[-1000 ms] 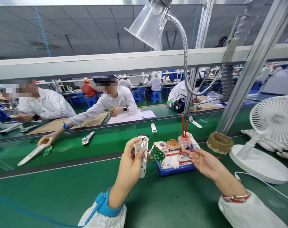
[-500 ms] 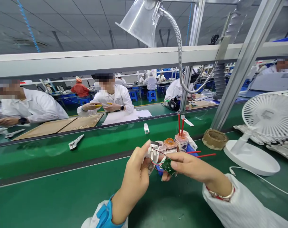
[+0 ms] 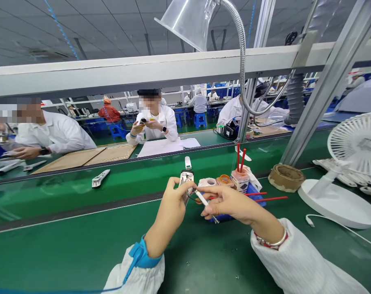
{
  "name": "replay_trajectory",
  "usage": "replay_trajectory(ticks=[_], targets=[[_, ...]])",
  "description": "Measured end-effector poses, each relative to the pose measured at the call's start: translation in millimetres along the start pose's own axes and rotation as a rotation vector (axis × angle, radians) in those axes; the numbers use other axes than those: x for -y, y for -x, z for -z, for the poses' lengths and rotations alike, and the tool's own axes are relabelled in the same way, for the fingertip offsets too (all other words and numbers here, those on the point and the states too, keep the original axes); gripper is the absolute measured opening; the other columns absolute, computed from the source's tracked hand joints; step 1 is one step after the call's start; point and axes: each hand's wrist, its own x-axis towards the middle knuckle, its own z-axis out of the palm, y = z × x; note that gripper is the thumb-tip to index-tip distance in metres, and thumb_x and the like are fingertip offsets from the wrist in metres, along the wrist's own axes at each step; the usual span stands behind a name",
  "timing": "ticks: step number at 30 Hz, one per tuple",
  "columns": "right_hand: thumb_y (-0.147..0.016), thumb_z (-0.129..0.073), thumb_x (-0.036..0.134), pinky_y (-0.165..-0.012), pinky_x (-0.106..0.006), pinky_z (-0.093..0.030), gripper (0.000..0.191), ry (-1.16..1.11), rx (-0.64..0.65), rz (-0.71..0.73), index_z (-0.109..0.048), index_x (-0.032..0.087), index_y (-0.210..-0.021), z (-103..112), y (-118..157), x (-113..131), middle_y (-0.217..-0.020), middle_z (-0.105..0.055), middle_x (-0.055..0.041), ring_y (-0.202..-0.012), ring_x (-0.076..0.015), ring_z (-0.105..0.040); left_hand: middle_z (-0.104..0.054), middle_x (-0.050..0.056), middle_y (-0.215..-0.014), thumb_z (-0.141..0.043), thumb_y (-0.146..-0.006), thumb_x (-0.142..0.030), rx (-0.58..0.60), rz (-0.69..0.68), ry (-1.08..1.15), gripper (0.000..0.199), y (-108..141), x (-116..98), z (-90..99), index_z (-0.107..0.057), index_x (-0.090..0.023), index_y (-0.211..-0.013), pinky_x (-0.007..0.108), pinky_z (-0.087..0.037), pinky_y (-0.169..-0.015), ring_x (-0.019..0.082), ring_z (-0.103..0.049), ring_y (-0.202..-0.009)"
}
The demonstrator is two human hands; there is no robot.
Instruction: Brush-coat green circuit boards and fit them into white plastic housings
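My left hand (image 3: 174, 208) grips an opened white device housing (image 3: 186, 178), held upright with small parts showing inside. My right hand (image 3: 225, 202) is closed round a thin white piece (image 3: 202, 197) with a metallic end, its fingertips meeting the left hand's at the housing. A dark wire loops between the two hands. Just behind the right hand, a blue tray (image 3: 253, 192) holds small jars, one (image 3: 240, 179) with red sticks standing in it.
A tape roll (image 3: 286, 177) and a white fan (image 3: 341, 200) stand at right. White device pieces (image 3: 100, 179) (image 3: 188, 163) lie on the green belt. A lamp (image 3: 185, 22) hangs above. Across the belt, people in white coats work.
The green circuit board is no longer visible at my right hand, which now holds the thin white piece. The housing in my left hand has turned, showing its inside. The view has shifted.
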Motion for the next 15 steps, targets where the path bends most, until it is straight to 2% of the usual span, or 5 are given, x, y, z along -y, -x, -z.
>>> replay_trajectory(ticks=[3, 6, 10, 13, 15], targets=[[-0.071, -0.072, 0.027, -0.072, -0.033, -0.056, 0.052, 0.005, 0.025, -0.03, -0.056, 0.015, -0.119, -2, 2, 3, -0.08, -0.066, -0.0039, -0.076, -0.0178, -0.067, -0.044, 0.003, -0.088, -0.036, -0.076, -0.002, 0.034, -0.014, 0.069, 0.037, -1, 3, -0.8, -0.064, -0.023, -0.089, 0.025, -0.046, -0.064, 0.012, -0.052, -0.071], [-0.074, -0.07, 0.027, -0.07, -0.032, -0.057, 0.045, -0.085, 0.03, -0.018, -0.056, 0.015, -0.115, -4, 3, 8, -0.085, -0.064, -0.0038, -0.075, -0.0172, -0.067, -0.045, 0.004, -0.094, -0.036, -0.078, -0.002, 0.016, 0.011, 0.044, 0.04, 0, 6, -3.7, -0.063, -0.024, -0.096, 0.026, -0.046, -0.067, 0.013, -0.055, -0.074], [-0.072, -0.072, 0.028, -0.07, -0.032, -0.058, 0.04, -0.209, -0.043, 0.052, -0.058, 0.014, -0.107, -10, -3, 9, -0.092, -0.06, -0.0044, -0.074, -0.0154, -0.066, -0.046, 0.006, -0.103, -0.036, -0.079, -0.003, -0.022, 0.072, -0.18, 0.046, 3, 8, -11.0, -0.061, -0.028, -0.109, 0.025, -0.043, -0.061, 0.013, -0.053, -0.069], [-0.071, -0.073, 0.029, -0.071, -0.032, -0.058, 0.037, -0.243, -0.116, 0.079, -0.058, 0.014, -0.101, -17, -11, 6, -0.098, -0.058, -0.0047, -0.072, -0.013, -0.065, -0.045, 0.007, -0.107, -0.035, -0.078, -0.002, -0.003, 0.117, -0.367, 0.053, 5, 7, -16.5, -0.058, -0.031, -0.116, 0.024, -0.039, -0.052, 0.012, -0.05, -0.061], [-0.07, -0.073, 0.031, -0.07, -0.031, -0.057, 0.035, -0.262, -0.157, 0.073, -0.057, 0.014, -0.096, -21, -15, 5, -0.093, -0.058, -0.0041, -0.07, -0.0126, -0.065, -0.044, 0.008, -0.108, -0.036, -0.075, -0.001, 0.033, 0.134, -0.421, 0.057, 7, 6, -19.5, -0.055, -0.031, -0.12, 0.025, -0.037, -0.051, 0.013, -0.048, -0.059]])
